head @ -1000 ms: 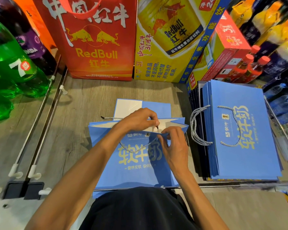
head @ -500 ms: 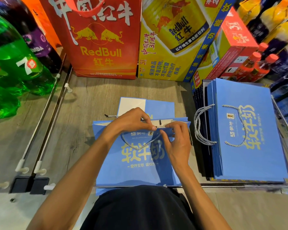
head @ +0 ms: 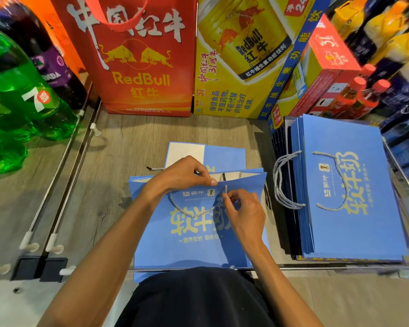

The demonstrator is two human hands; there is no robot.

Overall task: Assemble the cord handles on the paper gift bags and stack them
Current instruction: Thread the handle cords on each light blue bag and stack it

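Note:
A blue paper gift bag [head: 165, 246] with yellow lettering lies flat on the wooden shelf in front of me, mouth facing away. My left hand [head: 182, 175] pinches the bag's top edge near the right cord hole. My right hand [head: 243, 213] pinches the white twisted cord [head: 191, 213] just below that hole; the cord loops across the bag's front. Another blue bag [head: 224, 154] lies partly under it, farther back, with a loose cord end [head: 154, 168] at its left. To the right sits a stack of finished blue bags [head: 350, 223] with cord handles.
A red RedBull bag [head: 137, 67] and a yellow RedBull box [head: 236, 67] stand at the back of the shelf. Green soda bottles [head: 21, 95] stand left, beyond metal divider rails [head: 64, 185]. Drink bottles [head: 368, 95] crowd the back right. A metal rail [head: 316, 269] runs along the shelf's front edge.
My right hand has moved down from the bag's top edge onto the front face, drawing the cord with it. My left hand has stayed on the top edge.

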